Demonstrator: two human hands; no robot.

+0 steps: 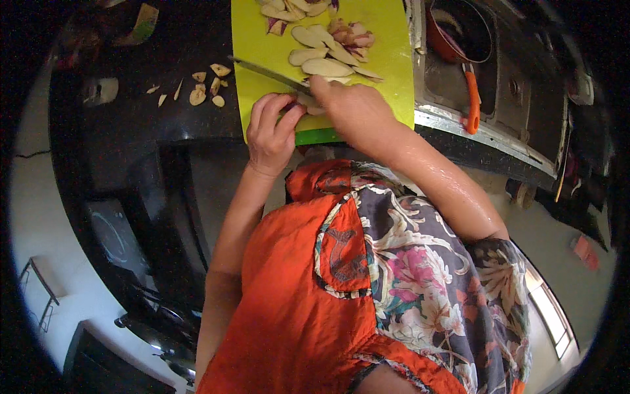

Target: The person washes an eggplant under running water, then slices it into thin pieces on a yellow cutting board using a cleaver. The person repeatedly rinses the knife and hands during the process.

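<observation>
On a yellow-green cutting board [392, 62], my right hand [354, 108] is closed around a knife [268, 73], its handle hidden in my grip. The blade points left and reaches past the board's left edge. My left hand [271, 131] curls its fingers over a piece of purple-skinned vegetable [288, 107] near the board's front edge, just below the blade. Beyond the knife lie pale oval slices [325, 67] with traces of purple skin. A small pile of pinkish pieces [354, 36] sits beside them, and more pale slices [289, 9] lie at the far edge.
Several small cut scraps [198, 95] lie on the dark counter [138, 115] left of the board. To the right, a pan [449, 46] with an orange handle [472, 102] rests in a metal-edged area. Farther right on the floor is a pink object [586, 253].
</observation>
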